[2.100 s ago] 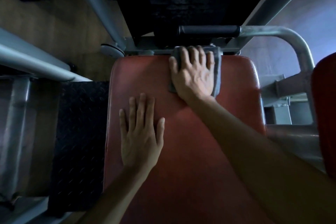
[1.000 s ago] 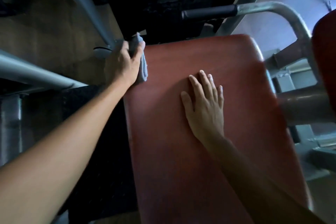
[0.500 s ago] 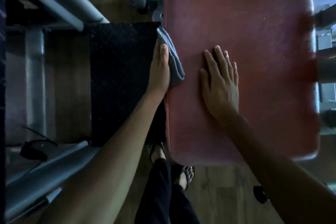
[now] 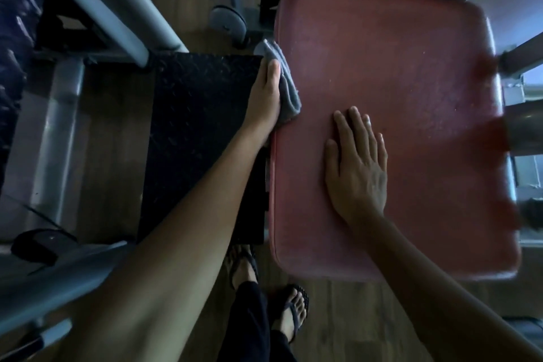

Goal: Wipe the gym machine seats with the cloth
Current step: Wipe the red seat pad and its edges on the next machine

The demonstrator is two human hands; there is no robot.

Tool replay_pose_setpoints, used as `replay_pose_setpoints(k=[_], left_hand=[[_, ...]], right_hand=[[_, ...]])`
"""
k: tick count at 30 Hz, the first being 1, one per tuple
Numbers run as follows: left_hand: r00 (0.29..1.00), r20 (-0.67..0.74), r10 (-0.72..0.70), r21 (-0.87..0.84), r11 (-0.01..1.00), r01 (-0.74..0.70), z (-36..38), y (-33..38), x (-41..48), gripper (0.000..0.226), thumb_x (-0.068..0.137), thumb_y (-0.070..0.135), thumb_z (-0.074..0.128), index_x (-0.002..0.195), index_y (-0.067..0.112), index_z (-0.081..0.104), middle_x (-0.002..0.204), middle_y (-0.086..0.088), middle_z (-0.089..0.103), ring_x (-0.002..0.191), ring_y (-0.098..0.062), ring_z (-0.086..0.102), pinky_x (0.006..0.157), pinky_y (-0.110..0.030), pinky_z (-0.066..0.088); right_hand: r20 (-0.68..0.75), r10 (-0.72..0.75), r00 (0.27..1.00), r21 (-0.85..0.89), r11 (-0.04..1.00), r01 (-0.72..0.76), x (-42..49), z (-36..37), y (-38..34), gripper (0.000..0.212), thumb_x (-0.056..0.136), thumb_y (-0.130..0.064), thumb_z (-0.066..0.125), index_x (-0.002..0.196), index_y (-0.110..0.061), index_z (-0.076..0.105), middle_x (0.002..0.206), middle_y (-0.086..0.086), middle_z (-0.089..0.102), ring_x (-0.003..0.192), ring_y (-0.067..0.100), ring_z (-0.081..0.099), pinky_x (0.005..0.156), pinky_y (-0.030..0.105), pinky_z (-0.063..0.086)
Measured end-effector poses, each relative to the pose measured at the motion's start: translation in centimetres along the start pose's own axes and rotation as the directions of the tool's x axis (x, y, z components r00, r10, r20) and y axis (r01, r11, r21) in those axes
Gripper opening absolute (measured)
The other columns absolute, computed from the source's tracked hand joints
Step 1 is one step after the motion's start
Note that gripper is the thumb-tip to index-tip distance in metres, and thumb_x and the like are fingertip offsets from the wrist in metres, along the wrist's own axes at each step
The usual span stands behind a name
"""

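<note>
- cloth (image 4: pixel 286 82) is still bunched against the red seat's (image 4: pixel 411 82) left edge, gripped by the left hand (image 4: pixel 266 97), which sits slightly farther up that edge than half a second ago.
- right hand (image 4: pixel 357 167) stays flat and relaxed on the seat top.
- black tread plate (image 4: pixel 199 126) and wood floor (image 4: pixel 352 317) lie below.

Gym: padded seat (image 4: pixel 396 97), steel frames (image 4: pixel 111 12)

My single head camera looks steeply down, close above a padded red vinyl seat (image 4: pixel 396 126) and wooden floor (image 4: pixel 352 317).
</note>
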State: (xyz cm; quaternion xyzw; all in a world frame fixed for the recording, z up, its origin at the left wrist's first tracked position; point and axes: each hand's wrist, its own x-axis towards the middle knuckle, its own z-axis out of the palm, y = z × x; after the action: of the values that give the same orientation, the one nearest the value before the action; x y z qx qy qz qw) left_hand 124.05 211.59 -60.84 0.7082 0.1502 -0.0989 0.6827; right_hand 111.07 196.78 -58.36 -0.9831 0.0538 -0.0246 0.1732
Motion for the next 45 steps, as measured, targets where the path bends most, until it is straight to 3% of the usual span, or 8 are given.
replay_pose_setpoints(k=[9, 13, 17, 23, 33, 38, 42, 45], left_hand=[[0.997, 0.002, -0.078, -0.144, 0.987, 0.077, -1.4, -6.5, -17.7, 0.057, 0.099, 0.054, 0.037, 0.152, 0.036, 0.024, 0.158, 0.016, 0.028, 0.143, 0.001, 0.029, 0.122, -0.036, 0.023], [0.979, -0.05, -0.197, -0.225, 0.957, 0.181, -1.0, -7.9, -24.0, 0.048, 0.098, 0.041, 0.037, 0.145, 0.043, 0.029, 0.154, 0.021, 0.031, 0.125, 0.028, 0.03, 0.106, 0.001, 0.023], [0.994, 0.009, -0.112, -0.217, 0.97, 0.111, -1.4, -6.9, -19.4, 0.053, 0.101, 0.049, 0.035, 0.152, 0.037, 0.024, 0.157, 0.02, 0.027, 0.14, 0.009, 0.028, 0.122, -0.029, 0.021], [0.992, 0.118, 0.045, -0.116, 0.993, -0.031, -1.6, -1.9, -7.3, 0.05, 0.107, 0.033, 0.029, 0.154, 0.022, 0.018, 0.156, 0.005, 0.031, 0.116, 0.019, 0.032, 0.079, 0.013, 0.024], [0.992, 0.065, -0.109, -0.28, 0.952, 0.123, -2.1, -6.0, -25.0, 0.046, 0.104, 0.028, 0.032, 0.143, 0.043, 0.015, 0.136, 0.046, 0.019, 0.123, 0.033, 0.022, 0.1, 0.006, 0.022], [0.999, 0.004, -0.036, -0.135, 0.99, 0.036, -1.5, -6.1, -25.7, 0.049, 0.103, 0.029, 0.032, 0.147, 0.036, 0.011, 0.144, 0.044, 0.01, 0.137, 0.023, 0.011, 0.109, 0.001, 0.013], [0.997, -0.015, 0.072, 0.142, 0.987, -0.069, -1.3, -5.3, -19.9, 0.053, 0.106, 0.033, 0.03, 0.155, 0.024, 0.011, 0.159, 0.022, 0.011, 0.145, 0.01, 0.01, 0.12, -0.015, 0.013], [0.981, 0.048, 0.189, 0.59, 0.787, -0.181, 0.0, -4.0, -15.9, 0.056, 0.105, 0.039, 0.021, 0.155, 0.019, 0.006, 0.165, -0.003, 0.002, 0.152, -0.018, 0.001, 0.125, -0.04, 0.009]], right_hand=[[0.023, 0.01, 1.0, -0.046, 0.999, -0.009, -0.1, 0.1, -0.2, 0.05, 0.106, -0.036, 0.029, 0.155, -0.026, 0.028, 0.164, -0.003, 0.021, 0.153, 0.017, 0.013, 0.124, 0.036, 0.007], [0.005, 0.0, 1.0, -0.06, 0.998, 0.0, -0.2, 0.3, -0.2, 0.051, 0.105, -0.038, 0.026, 0.155, -0.026, 0.027, 0.164, -0.003, 0.022, 0.153, 0.016, 0.013, 0.124, 0.039, 0.009], [-0.007, -0.002, 1.0, -0.059, 0.998, 0.001, 0.0, 0.4, -0.4, 0.052, 0.103, -0.037, 0.026, 0.154, -0.025, 0.029, 0.164, -0.002, 0.024, 0.152, 0.018, 0.014, 0.124, 0.04, 0.011], [-0.024, 0.013, 1.0, -0.05, 0.999, -0.014, 0.1, 0.6, -0.5, 0.049, 0.103, -0.034, 0.03, 0.151, -0.024, 0.034, 0.162, -0.001, 0.026, 0.152, 0.019, 0.017, 0.123, 0.043, 0.013], [0.001, 0.024, 1.0, -0.049, 0.999, -0.024, -0.2, 0.1, -0.9, 0.048, 0.105, -0.033, 0.03, 0.152, -0.024, 0.032, 0.163, -0.001, 0.024, 0.152, 0.019, 0.015, 0.124, 0.04, 0.011], [0.089, 0.052, 0.995, 0.083, 0.995, -0.059, -0.2, -0.8, -0.9, 0.048, 0.105, -0.03, 0.037, 0.153, -0.025, 0.031, 0.165, -0.003, 0.02, 0.153, 0.016, 0.011, 0.125, 0.041, 0.008], [0.125, 0.095, 0.988, 0.29, 0.948, -0.129, -1.6, -2.5, -0.5, 0.049, 0.099, -0.028, 0.051, 0.147, -0.021, 0.044, 0.155, 0.002, 0.04, 0.144, 0.02, 0.035, 0.117, 0.048, 0.03], [0.116, 0.164, 0.98, 0.337, 0.921, -0.194, -3.7, -4.5, 0.5, 0.048, 0.097, -0.029, 0.053, 0.144, -0.019, 0.049, 0.147, 0.003, 0.05, 0.137, 0.018, 0.044, 0.113, 0.037, 0.036]])
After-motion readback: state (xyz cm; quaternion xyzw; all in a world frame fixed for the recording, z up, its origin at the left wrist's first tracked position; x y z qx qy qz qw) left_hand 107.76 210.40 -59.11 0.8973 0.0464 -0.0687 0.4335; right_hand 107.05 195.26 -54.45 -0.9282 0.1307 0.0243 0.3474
